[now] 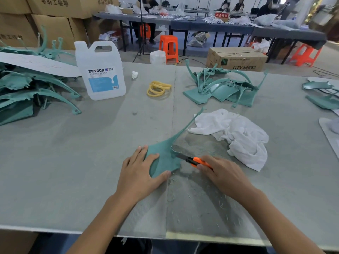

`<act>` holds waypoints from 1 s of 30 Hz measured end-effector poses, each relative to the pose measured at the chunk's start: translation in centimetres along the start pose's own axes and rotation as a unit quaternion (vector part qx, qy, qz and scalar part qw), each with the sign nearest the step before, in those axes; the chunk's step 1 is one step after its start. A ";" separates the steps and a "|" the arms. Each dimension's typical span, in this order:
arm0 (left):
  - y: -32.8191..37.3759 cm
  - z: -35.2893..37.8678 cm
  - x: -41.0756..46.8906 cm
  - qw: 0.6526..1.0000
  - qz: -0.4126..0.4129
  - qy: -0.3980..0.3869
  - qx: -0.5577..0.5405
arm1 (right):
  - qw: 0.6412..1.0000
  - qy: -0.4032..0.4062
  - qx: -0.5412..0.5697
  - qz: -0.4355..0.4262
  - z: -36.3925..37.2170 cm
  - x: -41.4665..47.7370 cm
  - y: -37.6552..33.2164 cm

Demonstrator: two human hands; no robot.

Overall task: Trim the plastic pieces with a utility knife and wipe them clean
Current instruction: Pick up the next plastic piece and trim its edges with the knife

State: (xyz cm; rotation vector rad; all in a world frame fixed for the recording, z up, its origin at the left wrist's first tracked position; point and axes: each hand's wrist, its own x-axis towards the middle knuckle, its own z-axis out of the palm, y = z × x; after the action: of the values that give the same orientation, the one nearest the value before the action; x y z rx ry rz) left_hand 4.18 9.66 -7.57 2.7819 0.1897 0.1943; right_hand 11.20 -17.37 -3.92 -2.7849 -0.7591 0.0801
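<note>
From the head view, the left hand lies flat, fingers straight, pressing the teal piece onto the table at near centre, probably so it cannot slide. The right hand curls round the orange knife with the blade against the piece's right edge, where trimming seems under way. A white cloth lies just right of the piece and a jug stands far left, likely kept handy for wiping.
</note>
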 end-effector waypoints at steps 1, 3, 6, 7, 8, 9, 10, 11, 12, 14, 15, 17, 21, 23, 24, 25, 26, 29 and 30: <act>0.0 0.0 0.0 1.000 0.000 -0.003 -0.001 | 1.000 0.009 0.006 0.006 0.0 0.1 0.0; 0.1 -0.1 0.0 1.000 0.002 -0.005 -0.002 | 1.000 0.016 0.015 0.013 0.0 0.2 0.1; 0.0 -0.1 0.0 1.000 0.003 -0.005 -0.004 | 1.000 0.009 0.000 0.013 0.2 0.1 0.2; 0.0 -0.1 0.0 1.000 0.003 -0.005 -0.006 | 1.000 0.008 -0.006 0.016 0.3 0.2 0.2; 0.0 0.0 0.0 1.000 0.003 -0.005 -0.007 | 1.000 0.009 -0.011 0.020 0.3 0.3 0.2; 0.0 0.0 0.0 1.000 0.003 -0.005 -0.006 | 1.000 0.013 -0.014 0.023 0.4 0.5 0.1; 0.0 0.0 0.0 1.000 0.003 -0.005 -0.005 | 0.999 0.017 -0.018 0.025 0.5 0.5 0.1; 0.0 0.0 0.0 1.000 0.003 -0.006 -0.004 | 0.999 0.021 -0.021 0.026 0.6 0.5 0.0; 0.0 0.0 0.0 1.000 0.002 -0.006 -0.003 | 0.999 0.024 -0.025 0.028 0.6 0.5 -0.1; 0.0 0.0 0.0 1.000 0.002 -0.007 -0.002 | 0.998 0.031 -0.035 0.035 0.8 0.4 -0.3; 0.0 0.0 0.0 1.000 0.002 -0.007 -0.002 | 0.998 0.033 -0.041 0.037 0.8 0.4 -0.4; -0.1 -0.1 0.0 1.000 0.003 -0.009 -0.001 | 0.998 0.031 -0.045 0.036 0.7 0.4 -0.4; -0.2 -0.1 -0.2 1.000 0.002 -0.008 -0.004 | 0.999 0.011 -0.033 0.026 0.4 0.3 0.1; -0.1 -0.1 -0.1 1.000 0.002 -0.007 -0.006 | 0.998 0.024 -0.044 0.037 0.6 0.3 -0.3; -0.1 -0.1 0.0 1.000 0.002 -0.007 -0.006 | 0.997 0.034 -0.053 0.041 0.7 0.3 -0.4; -0.1 0.0 0.0 1.000 0.002 -0.008 -0.006 | 0.997 0.041 -0.057 0.041 0.8 0.2 -0.5; 0.0 0.0 0.0 1.000 0.002 -0.008 -0.006 | 0.997 0.043 -0.055 0.041 0.8 0.2 -0.5; -0.1 0.0 -0.1 1.000 0.003 -0.006 -0.008 | 0.998 0.028 -0.044 0.037 0.7 0.1 -0.2; -0.1 0.0 -0.1 1.000 0.003 -0.006 -0.010 | 0.998 0.031 -0.047 0.039 0.7 0.1 -0.2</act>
State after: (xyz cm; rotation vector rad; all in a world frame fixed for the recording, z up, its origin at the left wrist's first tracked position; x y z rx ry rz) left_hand 4.10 9.74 -7.66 2.7639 0.1771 0.1805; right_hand 11.11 -17.00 -4.53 -2.8908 -0.6558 -0.0284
